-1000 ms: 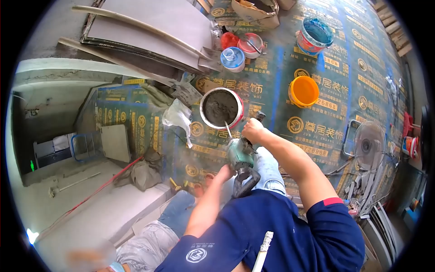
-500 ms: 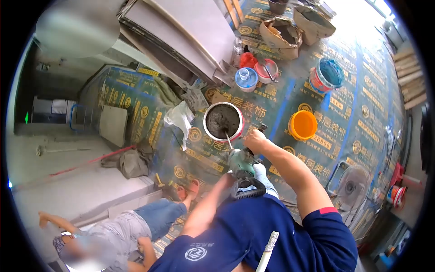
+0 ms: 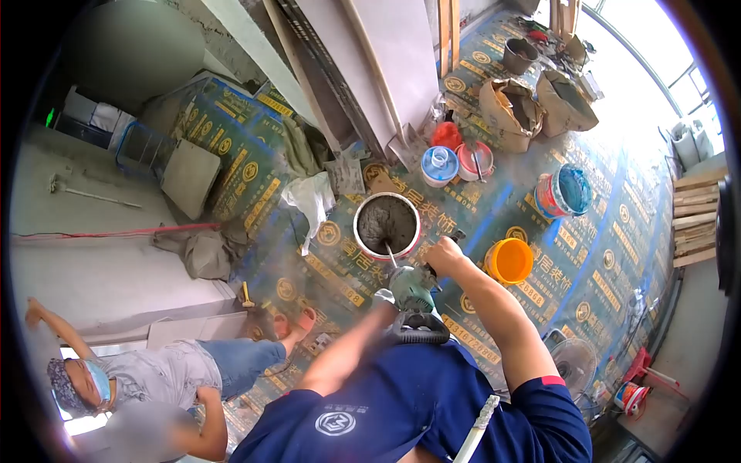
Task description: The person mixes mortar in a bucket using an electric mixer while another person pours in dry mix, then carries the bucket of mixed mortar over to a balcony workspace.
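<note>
My right hand [image 3: 444, 256] is wrapped round the side handle of a green power mixer [image 3: 412, 289]. The mixer's black rear handle [image 3: 421, 328] rests near my body. Its rod [image 3: 391, 255] runs down into grey wet mortar [image 3: 384, 222] inside a white bucket [image 3: 358, 236]. On the mixer's left side is my left hand [image 3: 384, 310], blurred and partly hidden, so its fingers cannot be made out.
A person [image 3: 158, 372] in a grey shirt is at the lower left. Right of the mortar bucket stand an orange bucket [image 3: 510, 261] and a blue-stained bucket [image 3: 564, 191]. Paper bags [image 3: 509, 116] and small tubs [image 3: 440, 165] lie beyond; a fan [image 3: 573, 363] is at right.
The camera view has turned, bringing more of the far floor and windows into sight. The mixer rod stays in the mortar, and my right hand keeps its hold. The other person appears farther left.
</note>
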The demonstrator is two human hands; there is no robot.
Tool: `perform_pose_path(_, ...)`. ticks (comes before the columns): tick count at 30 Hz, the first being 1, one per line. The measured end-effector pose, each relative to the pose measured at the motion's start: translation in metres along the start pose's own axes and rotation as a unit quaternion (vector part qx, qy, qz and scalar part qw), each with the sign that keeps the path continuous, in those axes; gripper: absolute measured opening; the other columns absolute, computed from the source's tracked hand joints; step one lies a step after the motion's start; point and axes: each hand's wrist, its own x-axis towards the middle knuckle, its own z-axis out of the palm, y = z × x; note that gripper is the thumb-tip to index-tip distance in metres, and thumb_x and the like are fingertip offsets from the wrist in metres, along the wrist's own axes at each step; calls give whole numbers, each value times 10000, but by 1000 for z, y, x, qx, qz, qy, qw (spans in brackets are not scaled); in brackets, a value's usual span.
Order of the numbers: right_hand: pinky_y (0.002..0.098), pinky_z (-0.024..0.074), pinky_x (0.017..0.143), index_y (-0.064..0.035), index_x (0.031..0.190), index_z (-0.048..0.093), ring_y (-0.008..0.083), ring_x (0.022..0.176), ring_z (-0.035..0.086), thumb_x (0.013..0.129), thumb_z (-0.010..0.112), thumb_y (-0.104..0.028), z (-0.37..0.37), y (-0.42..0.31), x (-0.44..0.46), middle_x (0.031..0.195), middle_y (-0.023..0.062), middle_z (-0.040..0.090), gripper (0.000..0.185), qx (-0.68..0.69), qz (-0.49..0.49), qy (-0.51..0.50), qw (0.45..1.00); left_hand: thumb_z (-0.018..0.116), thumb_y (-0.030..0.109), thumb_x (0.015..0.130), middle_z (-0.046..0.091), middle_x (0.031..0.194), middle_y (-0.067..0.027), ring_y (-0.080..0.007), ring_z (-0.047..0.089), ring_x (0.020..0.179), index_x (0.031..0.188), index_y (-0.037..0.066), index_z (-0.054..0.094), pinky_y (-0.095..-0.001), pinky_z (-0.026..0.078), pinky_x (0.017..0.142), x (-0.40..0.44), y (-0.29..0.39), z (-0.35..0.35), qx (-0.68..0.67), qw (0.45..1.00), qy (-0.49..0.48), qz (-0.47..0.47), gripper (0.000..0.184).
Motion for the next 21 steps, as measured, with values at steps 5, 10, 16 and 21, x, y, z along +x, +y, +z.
perform_pose_path(5,357,498,716,-187,769,713,205,811,684,684,682,-212,-60,-9,23,787,13,700,94,-15,-2,10,1000,513,130,865,655,920,-174,-293,638,817,1059,29,617,-393,494,709,13,-28,-6,164,984,34,61,243)
perform_pose_path(10,346,514,612,-148,741,725,211,764,689,672,681,-194,-67,-2,94,784,25,706,94,-106,-50,-65,991,519,137,860,649,942,-184,-304,632,841,1073,23,610,-397,491,722,8,0,-26,74,997,18,15,258)
perform_pose_path(16,314,454,756,-185,755,723,173,829,673,711,681,-196,-112,-22,151,805,-8,709,62,-214,-113,-83,967,526,146,855,642,968,-196,-318,626,868,1090,15,601,-401,486,738,7,35,-60,-4,1000,1,14,279)
perform_pose_path(21,315,448,753,-195,773,722,168,841,669,727,669,-197,-132,-26,177,823,-7,707,70,-254,-140,-95,952,532,153,851,637,989,-206,-330,620,892,1104,9,594,-405,482,751,1,51,-84,-52,998,-8,16,297)
